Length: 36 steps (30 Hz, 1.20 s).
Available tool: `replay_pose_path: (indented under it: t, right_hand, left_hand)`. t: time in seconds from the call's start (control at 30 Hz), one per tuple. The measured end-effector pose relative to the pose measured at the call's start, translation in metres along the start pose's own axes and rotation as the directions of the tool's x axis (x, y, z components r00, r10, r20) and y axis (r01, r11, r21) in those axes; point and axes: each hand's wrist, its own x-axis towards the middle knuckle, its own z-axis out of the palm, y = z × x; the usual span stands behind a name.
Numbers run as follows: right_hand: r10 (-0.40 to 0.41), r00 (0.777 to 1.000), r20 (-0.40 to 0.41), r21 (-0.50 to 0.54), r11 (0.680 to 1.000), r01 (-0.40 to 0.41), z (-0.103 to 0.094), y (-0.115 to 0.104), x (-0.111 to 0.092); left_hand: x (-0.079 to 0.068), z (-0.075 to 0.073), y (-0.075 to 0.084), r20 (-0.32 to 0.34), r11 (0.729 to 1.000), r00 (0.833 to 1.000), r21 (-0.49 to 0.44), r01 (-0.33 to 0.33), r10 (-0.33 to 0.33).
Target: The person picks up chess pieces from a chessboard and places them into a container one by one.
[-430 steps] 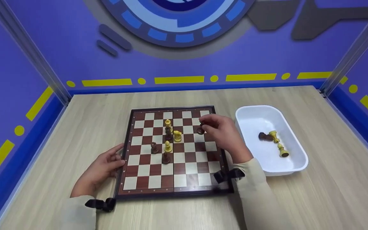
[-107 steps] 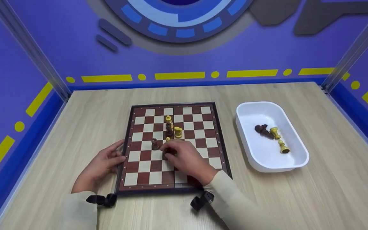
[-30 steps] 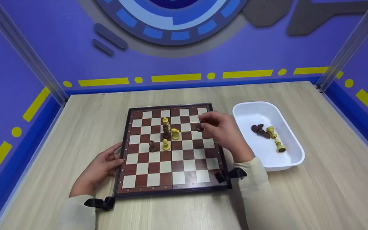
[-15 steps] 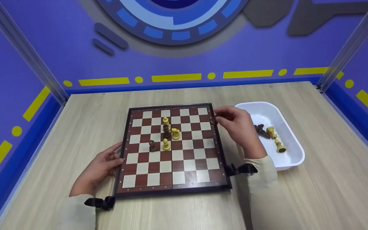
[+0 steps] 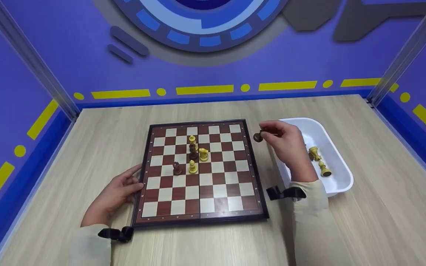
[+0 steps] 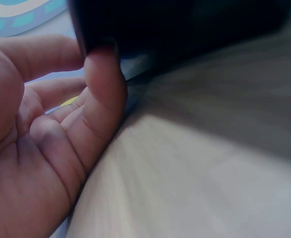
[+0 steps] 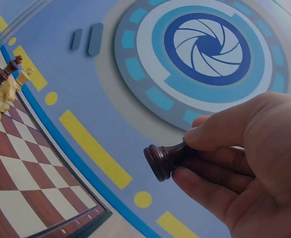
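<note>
My right hand [image 5: 285, 144] pinches a dark brown chess piece [image 5: 258, 137] in the air, between the board's right edge and the white tray. In the right wrist view, the base of the dark piece [image 7: 160, 161] sticks out to the left, while its top is hidden by the fingers. My left hand [image 5: 115, 197] holds the left edge of the chessboard [image 5: 220, 190] between thumb and fingers; the left wrist view shows the fingertips against the dark board edge [image 6: 175, 29]. Still standing on the board are a cream knight [image 5: 203, 154], other cream pieces [image 5: 192, 167] and dark pieces [image 5: 177, 169].
The white tray [image 5: 340, 162] stands right of the board, partly behind my right hand. Cream pieces [image 5: 324, 169] lie in it; the dark ones there are mostly hidden. Blue walls [image 5: 205, 74] enclose the wooden table [image 5: 383, 184] at the back and sides.
An earlier dark piece went into the tray. Since then my right hand has taken another dark piece off the board's middle and carried it right, past the edge. The left hand stays put.
</note>
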Motion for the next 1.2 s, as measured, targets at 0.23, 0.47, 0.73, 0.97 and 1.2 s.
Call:
replay_pose_path:
  t: [0.23,0.47,0.73,0.97,1.2]
  right_hand:
    - [0.018,0.999,-0.027,0.021,1.0,-0.018,-0.007,0.006,0.001]
    - [0.037,0.997,-0.069,0.011,0.999,-0.036,-0.012,0.011,0.001]
    - [0.131,0.989,-0.071,0.022,0.991,-0.129,-0.016,0.012,0.002]
    - [0.147,0.985,-0.09,0.039,0.989,-0.144,-0.021,0.017,0.002]
    - [0.16,0.981,-0.114,0.033,0.987,-0.157,-0.025,0.021,0.003]
  left_hand:
    - [0.0,0.0,0.0,-0.004,1.0,1.0,0.005,0.005,-0.005]
    - [0.001,-0.001,0.0,0.012,1.0,1.0,0.017,-0.006,0.006]
    - [0.0,-0.002,0.0,0.028,1.0,1.0,-0.013,-0.013,0.013]
    - [-0.001,-0.002,0.0,0.026,1.0,1.0,-0.016,-0.017,0.017]
    - [-0.001,-0.001,0.001,0.014,1.0,1.0,-0.01,-0.022,0.023]
